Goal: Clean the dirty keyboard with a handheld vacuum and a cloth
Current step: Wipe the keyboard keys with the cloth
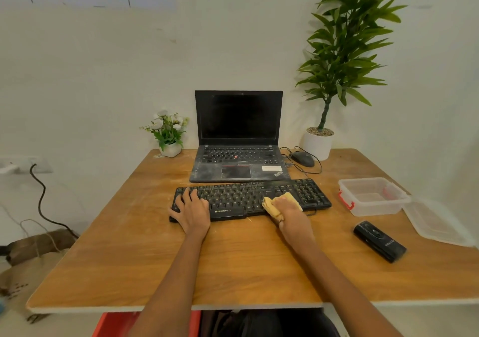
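Presently, the wiping stage of the task appears to be in hand. The keyboard [248, 198] lies flat on the wooden table [233, 264], just in front of the open laptop [238, 139] and square to the person, which puts both of its ends within easy reach.

The left hand [193, 211] rests palm down on the left end of the keyboard, fingers spread and flat, holding nothing. Its placement reads as a brace: weight on that end should stop the board sliding while the other hand rubs.

The right hand [287, 209] is closed around a bunched yellow cloth [274, 204] and presses it onto the keys right of centre, beside the number pad. Bunching the cloth gives a firm pad for pressure between key rows.

The handheld vacuum [379, 241] lies on its side on the table, well apart to the right of the keyboard and untouched by either hand. Parked there, it is clear of the wiping stroke yet near the right hand.

Other items noted:
1. A clear plastic container [373, 196] with red clips, open, right of the keyboard.
2. Its lid [435, 225] lying just beside it.
3. A wired mouse [302, 158] behind, by the laptop.

Pale dust is visible on the laptop's palm rest. Whether the keyboard's left half needs more wiping cannot be told.
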